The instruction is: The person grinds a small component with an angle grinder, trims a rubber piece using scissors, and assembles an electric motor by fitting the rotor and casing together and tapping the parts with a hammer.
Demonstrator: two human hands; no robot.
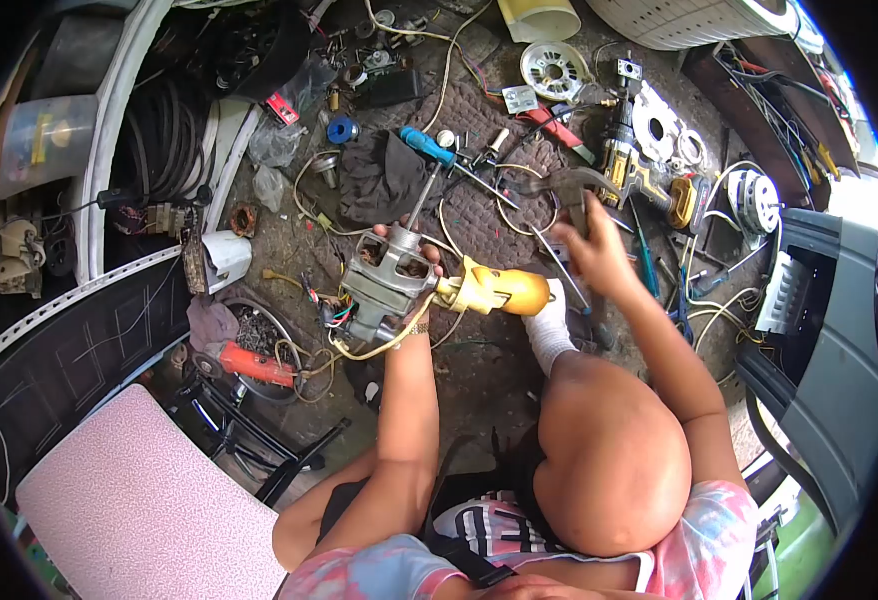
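An electric motor with a grey metal housing rests in my left hand, whose fingers show behind its far side. Copper windings show through its openings, and a thin metal shaft points away from me. Coloured wires hang at its left. A yellow plastic piece extends right of the motor, near my white-covered foot; whether they are joined I cannot tell. My right hand is wrapped round a hammer, raised right of the motor. Beyond the motor lies a blue-handled screwdriver.
A yellow-black cordless drill, a white round part and scattered tools cover the floor ahead. At left are an orange-red power tool and a pink patterned seat. A grey case stands at right.
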